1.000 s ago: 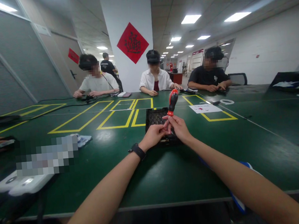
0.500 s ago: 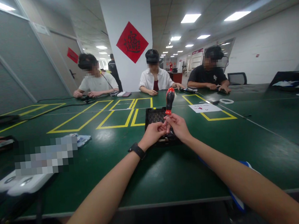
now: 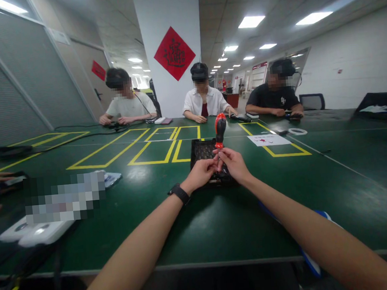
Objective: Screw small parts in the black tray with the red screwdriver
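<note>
A screwdriver (image 3: 220,129) with a black and red handle stands nearly upright, handle up, in front of me. My right hand (image 3: 234,163) pinches it just below the handle, around the shaft. Beside the shaft, the fingertips of my left hand (image 3: 202,174) are closed and meet those of my right; what they hold is hidden. Under both hands lies a black open case (image 3: 198,150) with a patterned inside. The screwdriver's tip and the spot below it are covered by my fingers. A black watch (image 3: 179,194) is on my left wrist.
The green table (image 3: 147,239) carries yellow tape outlines. A white device (image 3: 41,230) lies at left, a printed sheet (image 3: 269,139) and a white ring (image 3: 297,131) at right. A blue and white object (image 3: 323,215) shows behind my right forearm. Several people sit opposite.
The whole view has shifted slightly to the left. Both hands and the screwdriver keep nearly the same pose over the black case.
</note>
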`<state>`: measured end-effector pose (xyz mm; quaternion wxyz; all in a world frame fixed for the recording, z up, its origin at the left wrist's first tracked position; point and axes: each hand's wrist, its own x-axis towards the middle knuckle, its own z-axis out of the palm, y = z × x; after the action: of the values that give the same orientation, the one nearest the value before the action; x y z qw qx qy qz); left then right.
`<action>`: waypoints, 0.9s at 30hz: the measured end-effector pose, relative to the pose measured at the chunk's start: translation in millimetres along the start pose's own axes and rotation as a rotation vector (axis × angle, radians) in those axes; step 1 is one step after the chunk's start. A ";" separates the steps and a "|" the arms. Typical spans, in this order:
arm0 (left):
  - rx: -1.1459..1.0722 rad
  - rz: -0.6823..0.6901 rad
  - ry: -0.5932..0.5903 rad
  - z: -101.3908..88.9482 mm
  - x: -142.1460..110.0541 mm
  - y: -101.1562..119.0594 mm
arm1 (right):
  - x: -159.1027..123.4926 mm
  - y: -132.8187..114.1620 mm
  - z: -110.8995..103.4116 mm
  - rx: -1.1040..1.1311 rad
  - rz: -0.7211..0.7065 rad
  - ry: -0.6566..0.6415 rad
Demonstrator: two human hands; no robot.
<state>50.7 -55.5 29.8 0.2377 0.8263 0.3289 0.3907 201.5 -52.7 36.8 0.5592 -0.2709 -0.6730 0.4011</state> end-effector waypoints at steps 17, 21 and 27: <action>-0.004 -0.058 0.020 2.0 0.3 -1.4 | 1.5 3.1 -1.2 0.110 0.038 0.008; -0.013 -0.018 0.008 1.6 0.8 -0.5 | 1.9 2.7 -2.5 0.101 0.034 -0.015; -0.071 -0.099 0.077 5.1 0.6 -3.5 | 2.5 3.0 -0.2 0.071 0.026 0.027</action>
<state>53.8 -53.4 24.8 0.2732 0.7845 0.3639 0.4214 200.9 -49.1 35.6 0.5723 -0.2649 -0.6472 0.4284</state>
